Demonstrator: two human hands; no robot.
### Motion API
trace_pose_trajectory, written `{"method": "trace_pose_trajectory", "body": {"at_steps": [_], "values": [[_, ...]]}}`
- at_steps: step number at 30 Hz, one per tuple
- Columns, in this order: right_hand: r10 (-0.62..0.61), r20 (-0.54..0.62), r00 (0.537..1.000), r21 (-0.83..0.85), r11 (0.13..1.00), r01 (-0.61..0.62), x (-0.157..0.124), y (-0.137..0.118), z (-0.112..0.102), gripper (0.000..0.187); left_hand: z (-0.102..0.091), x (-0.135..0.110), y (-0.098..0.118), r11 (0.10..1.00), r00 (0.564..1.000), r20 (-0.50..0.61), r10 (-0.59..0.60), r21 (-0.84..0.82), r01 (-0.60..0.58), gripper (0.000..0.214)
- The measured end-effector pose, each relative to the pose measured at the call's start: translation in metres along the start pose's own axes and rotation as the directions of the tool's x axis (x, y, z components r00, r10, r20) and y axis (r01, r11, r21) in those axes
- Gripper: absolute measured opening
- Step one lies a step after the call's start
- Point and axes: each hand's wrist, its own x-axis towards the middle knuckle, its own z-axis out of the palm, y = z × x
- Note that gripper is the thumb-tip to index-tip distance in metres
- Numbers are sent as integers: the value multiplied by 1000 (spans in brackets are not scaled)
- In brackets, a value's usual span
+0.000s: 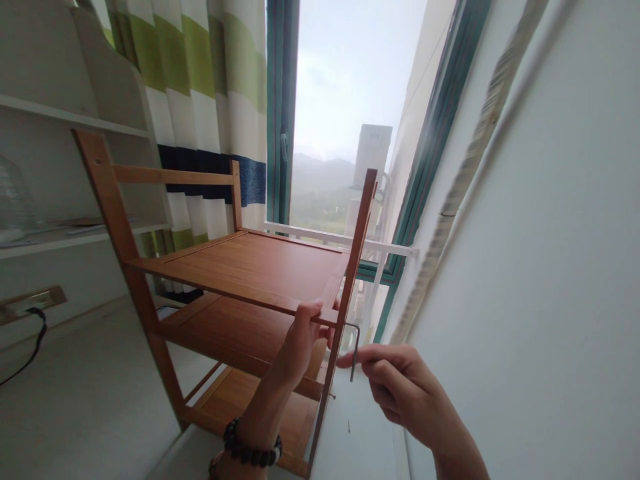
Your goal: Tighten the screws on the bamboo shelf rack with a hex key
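Note:
A brown wooden shelf unit (280, 260) with three tiers stands before me. My left hand (300, 347) is closed on the right front corner of its top board, thumb above and fingers beneath. From the outer face of the right front post (356, 247) sticks an L-shaped hex key (356, 353), its long arm hanging down. My right hand (400, 383) is beside it, index finger stretched out behind the key's long arm and seemingly touching it, the other fingers curled. No grip around the key shows. Lower on that post, a bolt (332, 396) protrudes.
A small screw-like piece (349, 427) shows below the post. White wall shelves (80, 120) and a socket with a black cable (37, 313) are on the left. Behind are a striped curtain (200, 80), a green-framed window (283, 120) and a white rail (325, 235). A white wall (550, 267) rises on the right.

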Motion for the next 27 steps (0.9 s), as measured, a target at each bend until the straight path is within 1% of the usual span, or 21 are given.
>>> {"method": "trace_pose_trajectory", "body": {"at_steps": [1,2,3,5,7,9,10,12,14,15,17,19,21,23,25,27], "values": [[-10,35,999,50,999,8,-2,-2,1,32,0,0,0,1000,1000,1,-2,-2,2,33],[-32,45,998,101,994,28,-3,-3,3,34,-1,0,0,1000,1000,1,0,-5,0,33],[-62,31,998,145,988,57,-3,-4,4,36,-1,0,0,1000,1000,1,3,-11,-3,32],[-115,-41,993,186,975,120,2,-5,4,40,-2,-1,-1,1000,1000,7,15,-22,-15,30],[-140,-143,980,132,978,159,9,-2,3,41,-2,-2,-2,999,1000,12,24,-23,-24,29],[-133,-197,971,21,990,140,12,1,1,37,-1,-2,-2,1000,1000,1,25,-13,-25,30],[-114,-186,976,-24,993,112,12,2,0,35,0,-2,-2,1000,1000,-10,21,-6,-21,31],[-58,-88,994,-46,997,54,7,2,-1,31,1,-2,0,1000,1000,-20,9,1,-9,32],[-34,22,999,11,999,33,0,0,1,32,2,-2,1,1000,1000,-16,-1,1,1,34],[-47,49,998,52,998,45,-2,-1,2,32,3,-2,2,1000,1000,-15,-4,0,3,34],[-103,34,994,128,987,98,-3,-5,5,36,2,-2,3,1000,1000,-19,-7,-3,6,33],[-145,-37,989,159,976,149,2,-6,7,41,2,-3,2,1000,1000,-25,-4,-9,3,31],[-142,-124,982,126,979,157,7,-5,7,44,1,-3,1,1000,1000,-24,7,-9,-8,30],[-106,-189,976,51,992,118,10,-3,4,42,1,-3,0,1000,1000,-17,16,2,-16,30],[-56,-185,981,-11,998,55,8,-1,2,37,1,-3,0,1000,1000,-11,12,17,-12,31],[-20,-99,995,-14,1000,18,2,-1,1,34,2,-2,1,1000,1000,-6,5,24,-5,33]]}}
